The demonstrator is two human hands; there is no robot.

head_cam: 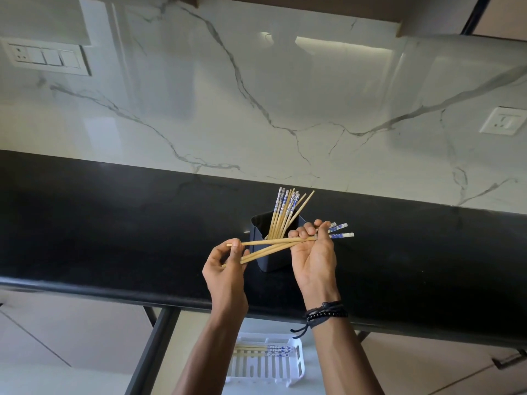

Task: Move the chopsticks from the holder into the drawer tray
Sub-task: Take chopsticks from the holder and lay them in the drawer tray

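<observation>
Black stone counter point(114, 223) under a white veined backsplash point(285, 95); switch plate point(45, 57) high on the wall's left, socket point(503, 121) toward its right. Dark holder point(272, 262) stands on the counter near the front edge, a little right of centre. Upright chopsticks point(283, 212) stand in it, blue-patterned ends up, slightly fanned.

Held bundle point(273, 241): a few chopsticks, carried level just in front of the holder and above the counter's front edge.
- Right hand point(312, 252), bracelets point(326, 312) at the wrist: fingers curled round the bundle close to the patterned ends, which stick out past it to the right.
- Left hand point(225, 269): thumb and fingers pinch the plain tapered tips. The tips are splayed, not lined up.

Long axis of the bundle runs left to right, roughly along the counter's front edge, sloping slightly down to the left.

Below the counter's front edge the drawer point(188, 332) is open. White slotted tray point(299, 362) sits in it, showing between the two forearms. Laid chopsticks point(265, 349) rest along the tray's far edge, also left to right, patterned ends to the right.

Judgement: the bundle already lies the same way as the sticks in the tray. The coming move looks like a plain lowering toward the person, past the counter's edge, with no turning. Both hands are about equally near the tray. Squaring up the splayed tips first would likely help them drop in cleanly. Task is partly done.
</observation>
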